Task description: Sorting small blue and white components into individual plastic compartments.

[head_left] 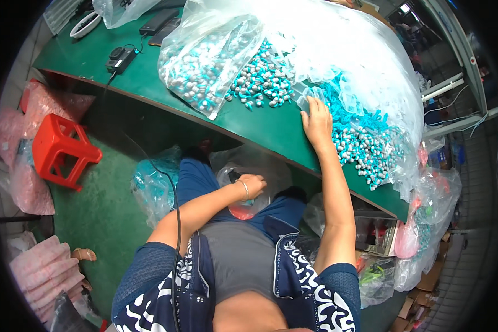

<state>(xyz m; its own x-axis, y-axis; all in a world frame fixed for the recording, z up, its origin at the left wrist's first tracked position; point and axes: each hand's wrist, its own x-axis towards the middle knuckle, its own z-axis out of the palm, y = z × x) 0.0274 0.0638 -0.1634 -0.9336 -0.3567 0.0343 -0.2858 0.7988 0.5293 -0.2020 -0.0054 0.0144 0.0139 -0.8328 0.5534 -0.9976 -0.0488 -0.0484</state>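
My right hand lies on the green table with its fingers stretched out, open, at the edge of a heap of small teal and silver-grey pieces. Its fingertips are beside a bit of clear plastic film. Down over my lap, my left hand is closed, its fingers curled in, above a clear plastic bag. What the left fingers hold, if anything, is hidden. Left of the right hand, more such pieces spill beside a filled clear bag.
A large clear plastic sheet covers the table's far side. A small black camera with a cable sits at the left. On the floor stand a red stool and pink bags. Filled bags hang past the table's right end.
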